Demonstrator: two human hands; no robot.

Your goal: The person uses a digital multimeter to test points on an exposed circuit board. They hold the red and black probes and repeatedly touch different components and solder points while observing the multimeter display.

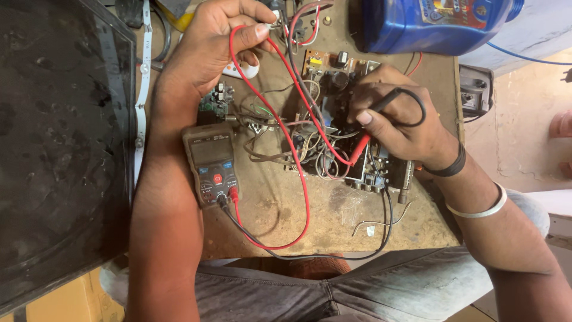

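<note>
My right hand (396, 116) rests on a bare circuit board (333, 137) crowded with loose wires. It grips a black test probe (387, 100), and a red probe (360, 149) pokes out under its fingers onto the board. My left hand (217, 45) pinches a small wired part (273, 24) at the table's far edge, with the red lead (301, 179) draped over its thumb. A brown multimeter (211, 164) lies beside my left forearm, its red and black leads plugged in at the near end.
A large dark screen panel (59, 137) fills the left, with a white LED strip (142, 101) along its edge. A blue plastic jug (435, 24) stands at the far right. A small green board (211, 102) lies above the meter. The wooden table's (268, 209) front edge meets my lap.
</note>
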